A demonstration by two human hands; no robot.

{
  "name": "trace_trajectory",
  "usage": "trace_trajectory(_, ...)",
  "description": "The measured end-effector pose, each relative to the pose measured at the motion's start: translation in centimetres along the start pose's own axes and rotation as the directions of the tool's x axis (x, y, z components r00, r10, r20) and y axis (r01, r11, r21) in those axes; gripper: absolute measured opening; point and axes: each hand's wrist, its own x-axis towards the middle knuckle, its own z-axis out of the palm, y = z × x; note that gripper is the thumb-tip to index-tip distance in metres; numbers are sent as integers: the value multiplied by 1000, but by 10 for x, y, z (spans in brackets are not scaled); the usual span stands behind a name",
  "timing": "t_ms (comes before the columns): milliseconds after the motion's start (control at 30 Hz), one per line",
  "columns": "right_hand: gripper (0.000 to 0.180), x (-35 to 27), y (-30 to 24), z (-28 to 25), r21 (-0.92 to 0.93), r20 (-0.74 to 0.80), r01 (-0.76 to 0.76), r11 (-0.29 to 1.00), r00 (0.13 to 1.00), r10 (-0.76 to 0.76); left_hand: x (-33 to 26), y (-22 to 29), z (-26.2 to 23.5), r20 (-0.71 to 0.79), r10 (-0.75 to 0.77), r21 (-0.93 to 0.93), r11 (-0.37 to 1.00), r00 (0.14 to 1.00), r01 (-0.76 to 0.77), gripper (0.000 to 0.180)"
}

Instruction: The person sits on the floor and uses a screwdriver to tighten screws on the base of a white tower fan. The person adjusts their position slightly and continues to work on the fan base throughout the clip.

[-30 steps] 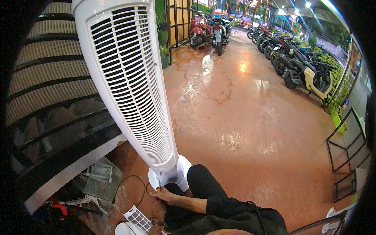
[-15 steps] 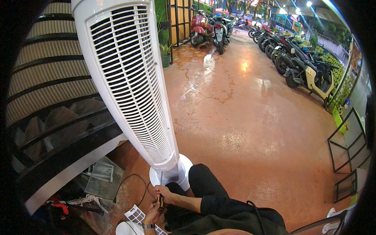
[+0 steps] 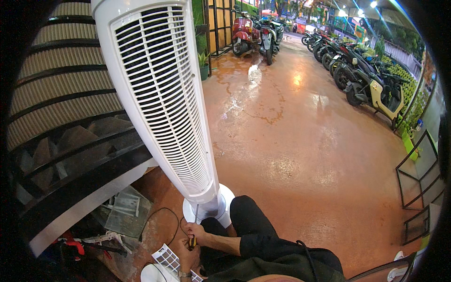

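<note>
A tall white tower fan [image 3: 159, 98] stands on its round base [image 3: 225, 195] right in front of me, its slatted grille facing me. I sit on the floor with my black-trousered knee [image 3: 244, 211] against the base. My right hand [image 3: 195, 229] is closed round a screwdriver [image 3: 192, 242] with a yellow and black handle. Its thin shaft points up at the fan's neck just above the base. My left hand [image 3: 184, 257], with a watch on the wrist, closes on the lower end of the handle.
A white grille piece [image 3: 165, 258] and a white round part [image 3: 151, 273] lie by my left wrist. A clear plastic cover [image 3: 126, 209], a black cable [image 3: 164, 217] and red-handled tools [image 3: 70, 246] lie under the dark stairs [image 3: 61, 117]. Scooters [image 3: 371, 84] are parked far off; metal frames [image 3: 418, 188] stand right.
My right hand left the fan's base, came back toward me and now holds the screwdriver upright. My left hand has come up from the lower edge to meet it.
</note>
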Motion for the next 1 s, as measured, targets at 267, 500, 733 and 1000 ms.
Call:
trace_trajectory(267,22,-7,-9,-1,16,-30,77,997,997,-76,24,-31,-1,-15,90,223,971,996,-84,42)
trace_trajectory(500,20,-33,-12,33,-188,-299,2,982,953,-59,-8,42,11,-335,-13,112,992,942,54,50)
trace_trajectory(733,24,-5,-11,2,142,144,0,990,989,-20,3,-25,28,-302,89,7,996,949,-92,57)
trace_trajectory(1000,24,-56,-21,35,-150,-172,-133,980,979,106,7,-75,13,3,-210,57,976,978,210,37)
